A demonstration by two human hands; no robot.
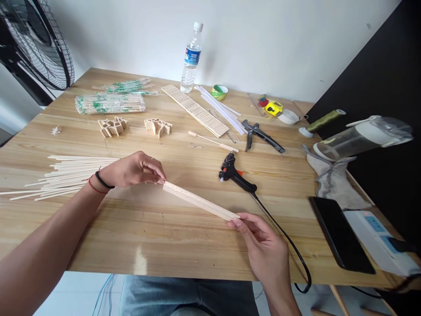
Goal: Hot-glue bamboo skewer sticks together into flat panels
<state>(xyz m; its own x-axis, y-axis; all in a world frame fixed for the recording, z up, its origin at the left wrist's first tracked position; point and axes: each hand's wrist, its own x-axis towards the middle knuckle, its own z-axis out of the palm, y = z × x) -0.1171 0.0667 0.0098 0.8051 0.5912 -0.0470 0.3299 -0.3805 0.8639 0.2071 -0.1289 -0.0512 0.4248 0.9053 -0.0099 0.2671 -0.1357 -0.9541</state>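
Note:
A narrow pale wooden strip (200,202) slants between my two hands above the front middle of the table. My left hand (138,169) pinches its upper left end, fingers closed. At its lower right end my right hand (263,239) grips it between thumb and fingers. Beyond my left hand, many loose thin wooden sticks (66,177) lie fanned out on the table. A black glue gun (238,175) with a cable rests beyond my right hand. A thin stick with wider ends (213,141) lies just past the glue gun.
Small wooden lattice pieces (158,126), bagged sticks (110,103), a slatted panel (195,109), white glue sticks (222,107) and a bottle (190,59) stand farther back. A cutter tool (263,135), phone (340,235) and power strip (378,239) are on the right; a fan (42,39) is at left.

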